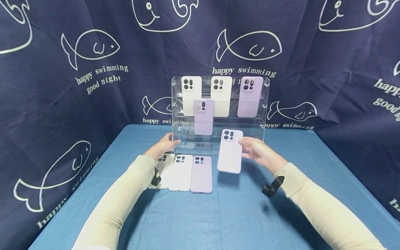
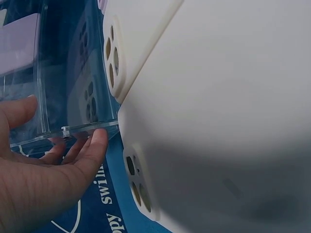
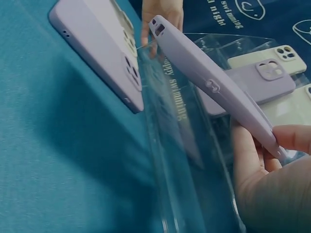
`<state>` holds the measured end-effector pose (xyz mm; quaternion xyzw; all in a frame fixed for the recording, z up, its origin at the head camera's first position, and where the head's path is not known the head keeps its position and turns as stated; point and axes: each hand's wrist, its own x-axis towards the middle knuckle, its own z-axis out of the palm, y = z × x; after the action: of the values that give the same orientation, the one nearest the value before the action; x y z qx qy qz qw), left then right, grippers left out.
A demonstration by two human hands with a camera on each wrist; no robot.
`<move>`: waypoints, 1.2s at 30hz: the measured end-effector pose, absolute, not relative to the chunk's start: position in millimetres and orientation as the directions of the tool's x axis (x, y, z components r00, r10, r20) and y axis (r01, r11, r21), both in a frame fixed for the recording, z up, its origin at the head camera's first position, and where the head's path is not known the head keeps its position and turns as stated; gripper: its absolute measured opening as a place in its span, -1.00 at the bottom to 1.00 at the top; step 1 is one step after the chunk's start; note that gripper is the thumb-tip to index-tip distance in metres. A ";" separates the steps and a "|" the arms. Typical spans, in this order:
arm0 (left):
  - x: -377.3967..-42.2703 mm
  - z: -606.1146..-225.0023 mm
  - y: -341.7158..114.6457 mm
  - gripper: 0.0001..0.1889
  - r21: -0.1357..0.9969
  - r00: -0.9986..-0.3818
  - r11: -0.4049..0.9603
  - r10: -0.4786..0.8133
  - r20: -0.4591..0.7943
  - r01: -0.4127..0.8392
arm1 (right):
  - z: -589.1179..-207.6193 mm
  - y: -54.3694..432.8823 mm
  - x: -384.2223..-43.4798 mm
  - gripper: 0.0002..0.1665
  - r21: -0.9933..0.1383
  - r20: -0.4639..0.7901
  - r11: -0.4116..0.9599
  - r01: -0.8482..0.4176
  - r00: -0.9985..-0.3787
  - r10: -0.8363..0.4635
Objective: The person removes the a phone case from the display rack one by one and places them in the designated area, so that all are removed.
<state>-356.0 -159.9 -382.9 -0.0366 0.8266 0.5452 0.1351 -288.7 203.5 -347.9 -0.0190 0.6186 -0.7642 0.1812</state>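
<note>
Left hand (image 1: 160, 146): thumb and fingers sit on either side of the stand's left edge, holding it; how firmly, I cannot tell. A hard tug here could skid or tip the stand.
Left camera clip (image 1: 156, 177): overlaps the leftmost white case (image 1: 166, 170) in the head view. If the wrist drops or swings, it could knock that case askew.
Row on the cloth: the middle white case (image 1: 180, 177) and flat purple case (image 1: 201, 177) lie close beside it, so one bump could shift all three.
Clear stand (image 1: 200, 150): see-through ledges are hard to judge by eye; a misread edge could make a case clip one.
Low purple case (image 1: 203, 121): leans in the stand, overlapping two white cases behind it in the head view; a sideways brush or a jolt could slide it down.
Held purple case (image 1: 229, 152): off the cloth, tilted, in front of the stand's lower right part. Held at one side, it could swivel or slip.
Right hand (image 1: 260, 151): thumb and fingers pinch that case's edge. Too loose a pinch, or a catch on a ledge, could drop it.
</note>
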 end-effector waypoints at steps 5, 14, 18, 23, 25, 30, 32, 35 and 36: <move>-355.2 -382.3 -160.4 -0.27 0.888 -0.961 0.411 0.087 -0.264 -0.207 | -358.2 199.0 -289.3 -0.41 -0.944 -0.245 -0.145 0.295 -0.926 -0.288; -355.3 -381.5 -161.6 -0.27 0.887 -0.959 0.410 0.087 -0.269 -0.211 | -371.8 193.4 -285.8 -0.32 -0.949 -0.283 -0.056 0.312 -0.914 -0.290; -353.6 -379.8 -160.8 -0.26 0.879 -0.961 0.432 0.087 -0.264 -0.202 | -381.6 190.4 -285.4 -0.27 -0.940 -0.319 -0.034 0.339 -0.909 -0.268; -352.1 -380.0 -159.9 -0.27 0.880 -0.960 0.427 0.084 -0.269 -0.209 | -392.7 187.1 -283.5 -0.34 -0.932 -0.335 -0.044 0.359 -0.904 -0.266; -351.6 -380.3 -159.6 -0.28 0.882 -0.958 0.418 0.082 -0.275 -0.217 | -395.2 185.8 -282.8 -0.41 -0.933 -0.334 -0.043 0.358 -0.903 -0.271; -352.4 -381.0 -159.1 -0.28 0.886 -0.959 0.413 0.084 -0.270 -0.213 | -400.3 182.5 -283.4 -0.47 -0.941 -0.318 -0.025 0.338 -0.906 -0.279; -353.4 -381.7 -159.4 -0.28 0.889 -0.960 0.405 0.083 -0.269 -0.214 | -402.6 181.4 -284.2 -0.42 -0.943 -0.318 -0.008 0.334 -0.905 -0.282; -353.2 -381.7 -159.5 -0.28 0.888 -0.960 0.407 0.080 -0.269 -0.215 | -405.6 179.5 -284.2 -0.43 -0.942 -0.322 0.005 0.334 -0.903 -0.285; -352.9 -381.4 -159.4 -0.28 0.887 -0.959 0.407 0.080 -0.271 -0.216 | -406.4 179.0 -284.0 -0.45 -0.942 -0.324 0.009 0.335 -0.902 -0.285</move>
<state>-352.9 -159.4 -381.4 -0.0412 0.8275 0.5430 0.1366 -284.0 179.0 -406.4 0.0187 0.6755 -0.7035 0.2201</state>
